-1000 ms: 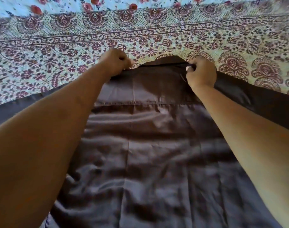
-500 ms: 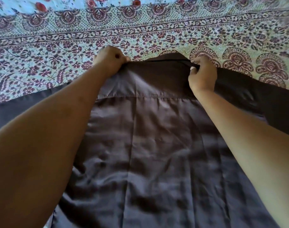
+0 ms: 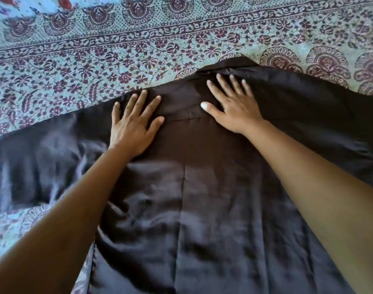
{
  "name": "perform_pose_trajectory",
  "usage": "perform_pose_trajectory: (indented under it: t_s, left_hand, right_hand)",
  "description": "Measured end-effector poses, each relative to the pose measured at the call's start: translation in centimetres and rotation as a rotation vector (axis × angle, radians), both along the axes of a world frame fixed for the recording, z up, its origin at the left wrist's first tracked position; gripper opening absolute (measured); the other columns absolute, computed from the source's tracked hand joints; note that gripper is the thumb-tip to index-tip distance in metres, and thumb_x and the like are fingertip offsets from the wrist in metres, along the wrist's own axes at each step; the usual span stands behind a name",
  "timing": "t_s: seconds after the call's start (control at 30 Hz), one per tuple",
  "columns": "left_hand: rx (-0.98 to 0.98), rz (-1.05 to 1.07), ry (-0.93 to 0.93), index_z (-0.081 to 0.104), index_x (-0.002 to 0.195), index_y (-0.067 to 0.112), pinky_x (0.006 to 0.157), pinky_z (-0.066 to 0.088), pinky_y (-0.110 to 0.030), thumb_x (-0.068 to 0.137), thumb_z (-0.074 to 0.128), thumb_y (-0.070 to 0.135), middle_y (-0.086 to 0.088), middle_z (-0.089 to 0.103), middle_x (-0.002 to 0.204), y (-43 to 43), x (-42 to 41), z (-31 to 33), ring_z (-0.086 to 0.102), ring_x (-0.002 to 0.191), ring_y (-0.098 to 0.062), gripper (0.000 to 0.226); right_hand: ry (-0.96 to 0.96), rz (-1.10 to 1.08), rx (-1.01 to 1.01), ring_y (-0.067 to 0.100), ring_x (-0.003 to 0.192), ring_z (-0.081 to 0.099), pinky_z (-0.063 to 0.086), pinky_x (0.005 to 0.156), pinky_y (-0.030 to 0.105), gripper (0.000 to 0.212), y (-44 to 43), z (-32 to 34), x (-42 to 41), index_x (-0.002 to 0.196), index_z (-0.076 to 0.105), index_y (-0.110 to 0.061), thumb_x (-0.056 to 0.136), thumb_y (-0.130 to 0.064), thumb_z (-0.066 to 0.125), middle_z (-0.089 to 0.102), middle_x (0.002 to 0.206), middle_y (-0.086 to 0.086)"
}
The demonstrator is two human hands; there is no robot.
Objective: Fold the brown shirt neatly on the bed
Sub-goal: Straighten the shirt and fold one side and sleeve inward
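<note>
Brown shirt (image 3: 213, 187) on bed (image 3: 138, 49) | light, limp, probably slippery | take at shoulders or hem corners | grip: left hand (image 3: 132, 126), right hand (image 3: 234, 107) both flat, fingers apart, pressing it.

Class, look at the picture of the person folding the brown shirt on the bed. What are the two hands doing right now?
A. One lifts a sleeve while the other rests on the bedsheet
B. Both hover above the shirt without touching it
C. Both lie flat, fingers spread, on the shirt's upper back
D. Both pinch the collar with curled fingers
C: the left hand and the right hand lie palm-down with straight, spread fingers on the brown shirt, just below its collar.
</note>
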State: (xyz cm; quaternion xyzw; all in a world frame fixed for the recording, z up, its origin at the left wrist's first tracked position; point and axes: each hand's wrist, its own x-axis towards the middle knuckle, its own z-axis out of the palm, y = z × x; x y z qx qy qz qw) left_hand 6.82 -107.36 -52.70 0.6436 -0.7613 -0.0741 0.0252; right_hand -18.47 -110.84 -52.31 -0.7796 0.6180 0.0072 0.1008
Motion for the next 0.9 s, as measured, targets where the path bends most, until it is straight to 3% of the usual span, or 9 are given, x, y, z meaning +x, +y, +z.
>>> perform_pose_trajectory:
  t_s: [0.13,0.23,0.3,0.37,0.47,0.6,0.73,0.8,0.9]
  left_hand:
    - [0.105,0.082,-0.031,0.011,0.145,0.045,0.115,-0.004,-0.048,0.093,0.021,0.060,0.008,0.001,0.158,-0.2,2.3,1.0,0.000,0.145,-0.016,0.055]
    - [0.080,0.137,0.055,0.028,0.144,0.036,0.115,-0.001,-0.045,0.096,0.027,0.054,0.004,0.016,0.157,1.0,1.8,2.6,0.010,0.145,-0.016,0.051]
    - [-0.015,0.206,0.168,0.048,0.133,0.026,0.112,0.016,-0.042,0.094,0.036,0.048,-0.001,0.043,0.145,4.2,2.3,3.9,0.033,0.136,-0.021,0.047]
    - [-0.066,0.315,0.259,0.060,0.118,0.022,0.098,0.036,-0.041,0.086,0.040,0.044,-0.004,0.062,0.121,8.8,3.3,5.0,0.053,0.115,-0.028,0.044]
    - [-0.044,0.513,0.346,0.066,0.106,0.023,0.083,0.049,-0.041,0.082,0.044,0.040,-0.006,0.067,0.105,17.2,5.7,5.5,0.061,0.097,-0.031,0.037]
    - [-0.035,0.676,0.367,0.067,0.100,0.022,0.064,0.042,-0.028,0.086,0.054,0.029,-0.003,0.069,0.100,27.7,8.5,6.1,0.064,0.085,-0.026,0.021]
    - [0.136,0.787,0.398,0.063,0.095,0.028,0.059,0.041,-0.027,0.087,0.061,0.030,0.000,0.066,0.095,35.3,9.2,7.0,0.063,0.074,-0.021,0.009]
    - [0.200,0.778,0.384,0.061,0.097,0.027,0.061,0.048,-0.032,0.085,0.059,0.043,-0.004,0.060,0.099,38.1,8.9,7.3,0.063,0.079,-0.025,0.021]
    - [0.344,0.767,0.336,0.053,0.116,0.019,0.076,0.050,-0.043,0.080,0.061,0.051,-0.013,0.056,0.108,40.7,8.2,7.2,0.058,0.094,-0.035,0.049]
  right_hand:
    - [0.105,-0.083,0.119,0.025,0.144,-0.008,-0.008,0.115,0.045,0.068,-0.2,1.2,0.4,0.148,0.001,-0.035,0.090,-0.067,0.014,-0.007,0.157,-0.003]
    - [0.008,-0.147,0.051,0.029,0.144,0.004,-0.001,0.115,0.045,0.063,1.6,2.0,1.9,0.148,0.017,-0.020,0.095,-0.055,0.023,0.007,0.157,0.008]
    - [-0.130,-0.105,-0.097,0.031,0.139,0.023,0.013,0.114,0.045,0.059,4.4,2.5,3.5,0.141,0.035,-0.012,0.093,-0.046,0.028,0.027,0.151,0.015]
    - [-0.242,-0.036,-0.193,0.034,0.127,0.043,0.031,0.104,0.046,0.055,7.5,3.1,5.6,0.129,0.049,-0.008,0.088,-0.041,0.033,0.045,0.139,0.017]
    - [-0.336,0.067,-0.179,0.035,0.114,0.053,0.042,0.092,0.044,0.048,11.8,3.9,9.8,0.121,0.055,-0.006,0.084,-0.033,0.041,0.054,0.128,0.017]
    - [-0.360,0.180,-0.016,0.038,0.126,0.043,0.037,0.101,0.050,0.049,16.5,4.3,15.6,0.129,0.052,-0.013,0.085,-0.033,0.045,0.044,0.138,0.021]
    - [-0.232,0.289,0.192,0.039,0.142,0.007,0.007,0.112,0.055,0.046,20.3,4.7,20.1,0.136,0.043,-0.031,0.091,-0.043,0.048,0.009,0.154,0.022]
    - [-0.171,0.252,0.291,0.042,0.141,-0.005,-0.002,0.111,0.058,0.047,21.7,4.6,21.6,0.137,0.039,-0.036,0.091,-0.049,0.045,-0.005,0.154,0.022]
    - [-0.078,0.123,0.377,0.044,0.140,-0.009,-0.004,0.109,0.060,0.058,22.2,4.4,23.1,0.145,0.021,-0.030,0.093,-0.050,0.039,-0.011,0.154,0.022]
